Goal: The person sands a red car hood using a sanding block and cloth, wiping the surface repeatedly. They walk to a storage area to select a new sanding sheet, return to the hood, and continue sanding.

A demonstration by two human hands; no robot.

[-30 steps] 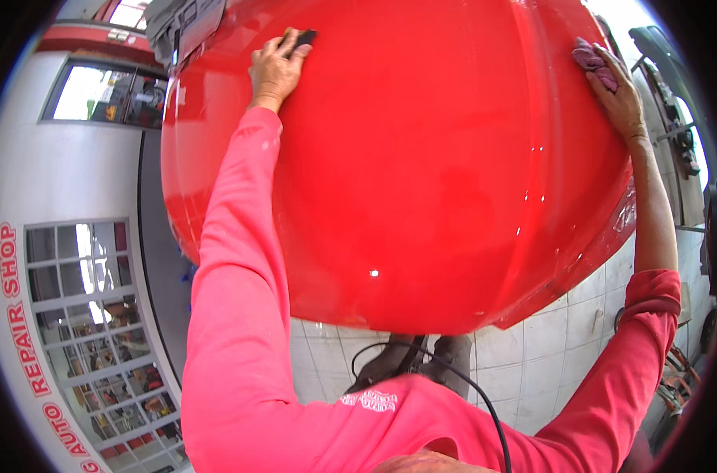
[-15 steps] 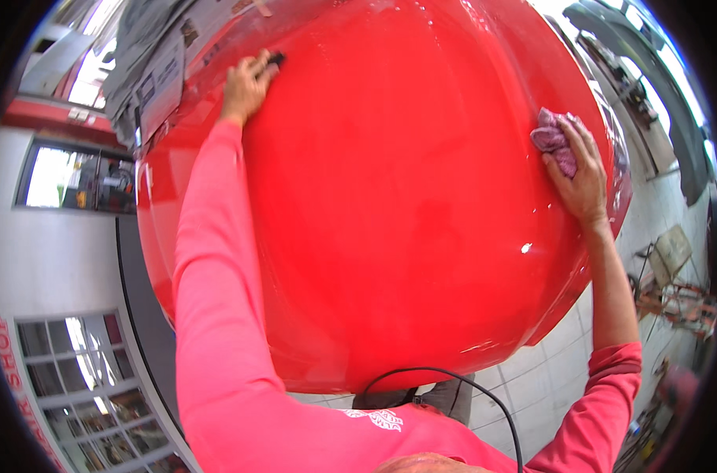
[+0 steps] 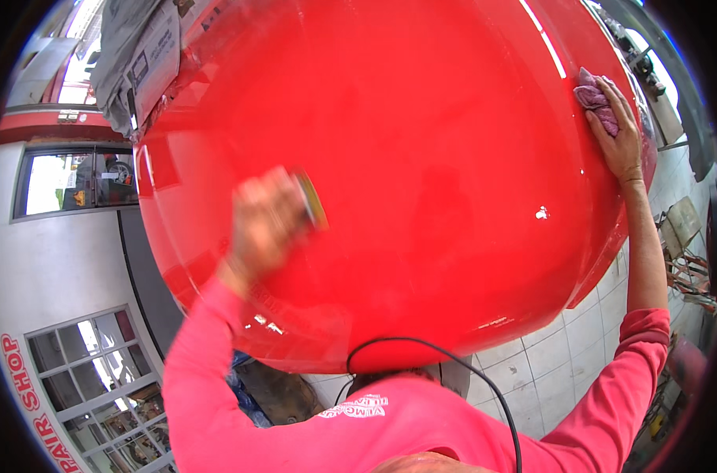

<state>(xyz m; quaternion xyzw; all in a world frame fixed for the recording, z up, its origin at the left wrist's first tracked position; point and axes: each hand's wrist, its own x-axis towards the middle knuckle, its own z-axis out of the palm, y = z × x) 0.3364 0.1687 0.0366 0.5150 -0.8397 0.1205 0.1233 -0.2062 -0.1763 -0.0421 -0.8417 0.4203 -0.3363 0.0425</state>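
A broad, glossy red car hood (image 3: pixel 421 173) fills the middle of the head view. Over its left half, my left hand (image 3: pixel 265 217) is closed round a small flat pad (image 3: pixel 312 203) with a yellow and grey edge. Motion smears this hand, and whether the pad touches the paint I cannot tell. Along the hood's right side, my right hand (image 3: pixel 622 142) presses a crumpled pinkish-purple cloth (image 3: pixel 596 101) against the red surface, its fingers lying over the cloth.
Newspaper sheets (image 3: pixel 155 59) and grey sheeting cover the area at the far left. A black cable (image 3: pixel 484 374) loops between my body and the hood's near edge. A metal stand (image 3: pixel 681 225) is on the tiled floor at right; a paned window (image 3: pixel 98 378) is at lower left.
My left hand has come from the hood's far left back toward me with the pad. My right hand keeps the cloth on the right side. The whole view has shifted slightly.
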